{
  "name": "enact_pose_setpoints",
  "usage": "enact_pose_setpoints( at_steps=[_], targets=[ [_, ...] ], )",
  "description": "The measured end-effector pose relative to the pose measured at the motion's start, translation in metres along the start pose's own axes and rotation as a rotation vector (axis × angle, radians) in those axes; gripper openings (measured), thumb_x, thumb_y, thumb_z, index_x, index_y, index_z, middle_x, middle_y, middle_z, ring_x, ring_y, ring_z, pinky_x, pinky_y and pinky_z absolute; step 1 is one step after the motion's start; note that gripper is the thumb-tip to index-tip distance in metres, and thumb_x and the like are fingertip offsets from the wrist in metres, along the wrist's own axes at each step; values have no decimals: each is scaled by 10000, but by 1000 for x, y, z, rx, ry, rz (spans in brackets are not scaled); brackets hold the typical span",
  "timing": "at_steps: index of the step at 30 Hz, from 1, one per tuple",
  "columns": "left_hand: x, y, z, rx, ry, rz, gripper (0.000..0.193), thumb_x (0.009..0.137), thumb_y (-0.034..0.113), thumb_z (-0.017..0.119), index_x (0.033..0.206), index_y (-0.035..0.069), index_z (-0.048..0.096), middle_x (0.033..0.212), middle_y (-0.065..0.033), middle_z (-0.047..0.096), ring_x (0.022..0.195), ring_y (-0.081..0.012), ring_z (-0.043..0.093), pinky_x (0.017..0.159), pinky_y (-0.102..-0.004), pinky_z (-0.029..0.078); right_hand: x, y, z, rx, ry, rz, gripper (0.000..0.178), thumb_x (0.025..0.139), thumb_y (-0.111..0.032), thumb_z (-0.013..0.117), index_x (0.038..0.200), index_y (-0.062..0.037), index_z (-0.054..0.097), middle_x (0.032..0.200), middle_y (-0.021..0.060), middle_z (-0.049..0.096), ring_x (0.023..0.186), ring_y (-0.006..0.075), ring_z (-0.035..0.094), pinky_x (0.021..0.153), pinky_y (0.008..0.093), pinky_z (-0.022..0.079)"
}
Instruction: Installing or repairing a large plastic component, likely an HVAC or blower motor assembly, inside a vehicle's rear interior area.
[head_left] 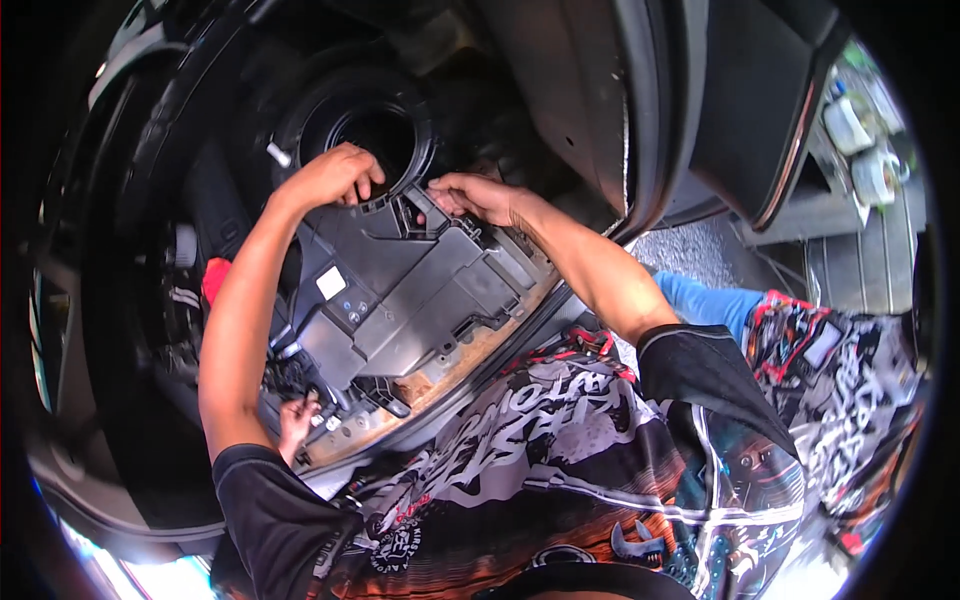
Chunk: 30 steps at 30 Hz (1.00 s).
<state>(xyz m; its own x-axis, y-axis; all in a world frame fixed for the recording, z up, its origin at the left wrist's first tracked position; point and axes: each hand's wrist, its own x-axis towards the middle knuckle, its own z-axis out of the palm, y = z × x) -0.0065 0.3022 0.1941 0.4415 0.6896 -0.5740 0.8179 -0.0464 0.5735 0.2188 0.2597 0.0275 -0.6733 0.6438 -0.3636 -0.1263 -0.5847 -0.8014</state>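
Note:
A large black plastic housing (400, 290) with a white square label lies in front of me inside a vehicle's interior. My left hand (340, 177) curls its fingers over the housing's far edge, beside a round black ring-shaped opening (425, 150). At the far right corner of the housing, my right hand (477, 197) has its fingers closed around the edge by a bracket-like part. Both hands' fingertips are partly hidden. Near the housing's lower left end is another person's hand (294, 425), next to wiring and small connectors.
A brown, worn sill edge (470, 352) runs along the near side of the housing. To the right stands a dark vehicle door (740, 110). Another person in a patterned shirt (840, 390) and blue jeans (705, 298) is close on my right. Something red (214, 278) shows behind my left forearm.

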Motion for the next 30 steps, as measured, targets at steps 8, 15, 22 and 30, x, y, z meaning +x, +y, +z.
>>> enact_pose_setpoints(
  at_steps=[8, 15, 22, 30],
  targets=[
    [87, 18, 5, 220, -391, -388, 424, 820, 285, 701, 1148, 18, 673, 1030, -131, 684, 842, -229, 673, 699, -378, 600, 14, 2, -4, 78, -316, 17, 333, 918, -279, 583, 1154, -66, 682, 1108, 24, 709, 948, 126, 622, 803, 261, 456],
    [101, -19, 7, -202, -437, -368, 339, 831, 271, 713, 1123, 105, 668, 1017, -24, 686, 945, -158, 635, 833, -397, 493, 9, 14, -2, 200, -241, -42, 210, 883, -310, 666, 989, -140, 728, 976, -12, 737, 822, 77, 587, 682, 254, 362],
    [90, -38, 26, -195, -332, -186, 305, 803, 187, 717, 1067, 42, 669, 905, -11, 669, 847, -121, 616, 762, -327, 482, 13, 13, 11, 91, -185, 3, 351, 897, -360, 673, 1079, -60, 689, 1008, 56, 699, 1011, 163, 616, 956, 316, 436],
    [77, -7, 29, 0, -306, -65, 321, 819, 24, 661, 1136, 0, 624, 878, -1, 674, 722, -84, 594, 537, -236, 433, 17, 15, 15, 253, -295, -19, 218, 840, -222, 659, 961, -43, 684, 876, 70, 712, 851, 175, 673, 837, 338, 536]
  ],
)
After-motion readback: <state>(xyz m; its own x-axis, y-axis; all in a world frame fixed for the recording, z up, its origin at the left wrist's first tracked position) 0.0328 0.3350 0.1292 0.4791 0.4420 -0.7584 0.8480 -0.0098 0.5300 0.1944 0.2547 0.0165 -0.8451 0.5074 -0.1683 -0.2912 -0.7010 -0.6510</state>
